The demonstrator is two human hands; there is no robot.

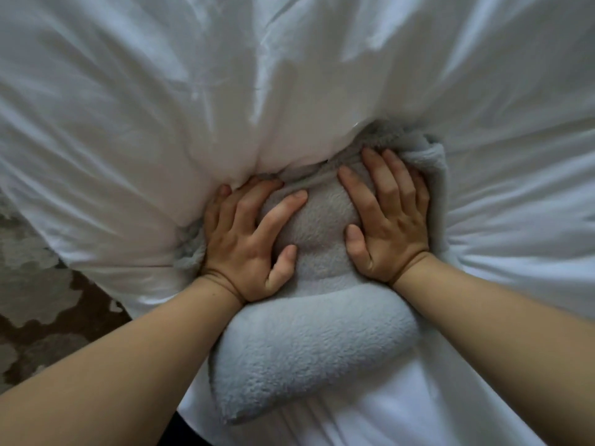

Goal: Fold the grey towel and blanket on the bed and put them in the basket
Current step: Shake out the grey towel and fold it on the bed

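Both forearms reach forward, palms down. The left hand (248, 239) and right hand (389, 220) press side by side into the grey fleece bundle (309, 358), fingers spread and flat, pinching nothing. The bundle lies sunk into the white duvet (128, 123) on the bed; whether it is the towel or the blanket cannot be told.

Head-worn view, close, down onto bed (467, 101)
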